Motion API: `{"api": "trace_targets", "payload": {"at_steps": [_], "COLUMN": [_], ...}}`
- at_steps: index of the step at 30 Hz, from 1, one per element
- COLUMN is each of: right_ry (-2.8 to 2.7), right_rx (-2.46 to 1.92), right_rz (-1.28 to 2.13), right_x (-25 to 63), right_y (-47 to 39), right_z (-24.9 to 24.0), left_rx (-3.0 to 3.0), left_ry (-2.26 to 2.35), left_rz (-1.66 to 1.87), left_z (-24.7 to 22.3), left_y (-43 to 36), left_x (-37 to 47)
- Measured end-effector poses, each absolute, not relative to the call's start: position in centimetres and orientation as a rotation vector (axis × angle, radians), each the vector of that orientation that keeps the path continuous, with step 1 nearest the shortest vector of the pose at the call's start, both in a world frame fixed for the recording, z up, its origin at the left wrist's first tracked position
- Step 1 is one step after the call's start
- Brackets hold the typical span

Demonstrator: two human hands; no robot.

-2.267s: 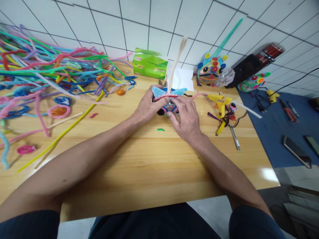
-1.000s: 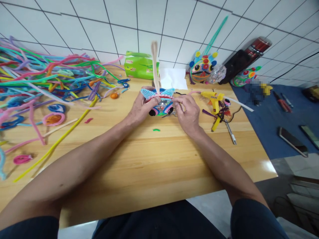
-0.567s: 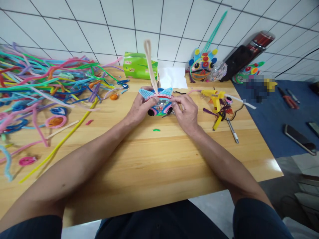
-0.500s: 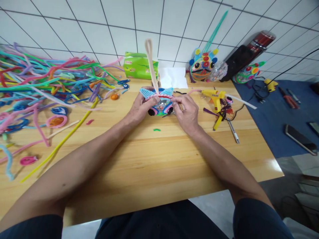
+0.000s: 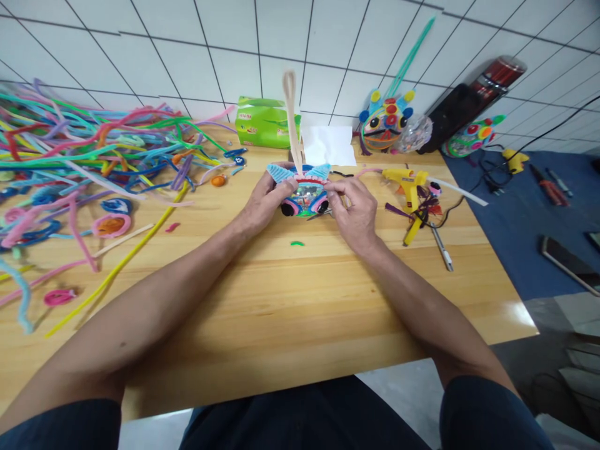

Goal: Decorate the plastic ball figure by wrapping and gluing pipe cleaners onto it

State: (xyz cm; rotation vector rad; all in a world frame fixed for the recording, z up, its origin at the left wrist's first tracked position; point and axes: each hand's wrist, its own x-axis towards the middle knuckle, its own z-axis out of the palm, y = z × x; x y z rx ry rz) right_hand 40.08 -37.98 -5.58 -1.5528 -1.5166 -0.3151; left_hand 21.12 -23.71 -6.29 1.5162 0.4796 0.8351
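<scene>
A colourful animal-face craft (image 5: 304, 195) with light blue ears, black eyes ringed in pink and blue, and a clear middle is held above the wooden table. A beige loop (image 5: 291, 119) rises from its top. My left hand (image 5: 267, 200) grips the craft's left side, thumb on the front below the ear. On the right side, my right hand (image 5: 354, 206) has thumb and forefinger closed at the edge, near the end of a red strip (image 5: 310, 180). A metal tool, partly hidden, lies beneath my right fingers. A short green piece (image 5: 297, 244) lies nearer me.
Many pipe cleaners (image 5: 94, 140) cover the left side. Behind stand a green tissue pack (image 5: 262, 124), white paper (image 5: 329, 145) and a finished-looking craft (image 5: 385, 125). To the right are a yellow glue gun (image 5: 407, 181), a cutter (image 5: 442, 247) and a phone (image 5: 569, 262).
The whole view has shifted slightly, so things appear a little further right. My hands keep nearly the same hold on the craft, whose clear middle shows slightly more.
</scene>
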Motion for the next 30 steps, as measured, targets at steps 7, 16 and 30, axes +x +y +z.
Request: {"api": "trace_targets", "payload": {"at_steps": [7, 16, 30], "right_ry": [-1.515, -1.474, -1.534], "right_rx": [-1.421, -1.42, -1.442], "right_rz": [-0.322, -0.245, -0.275], "right_x": [39.8, 40.2, 39.6], "right_y": [-37.8, -38.3, -38.1], "right_z": [-5.6, -4.2, -4.4], "left_rx": [1.454, 1.47, 1.231], "left_ry": [0.456, 0.376, 0.466], "left_rz": [0.83, 0.872, 0.939], "left_z": [-5.8, -5.9, -5.7], "left_y": [-23.9, -24.4, -22.3], "left_x": [21.3, 21.7, 20.6]}}
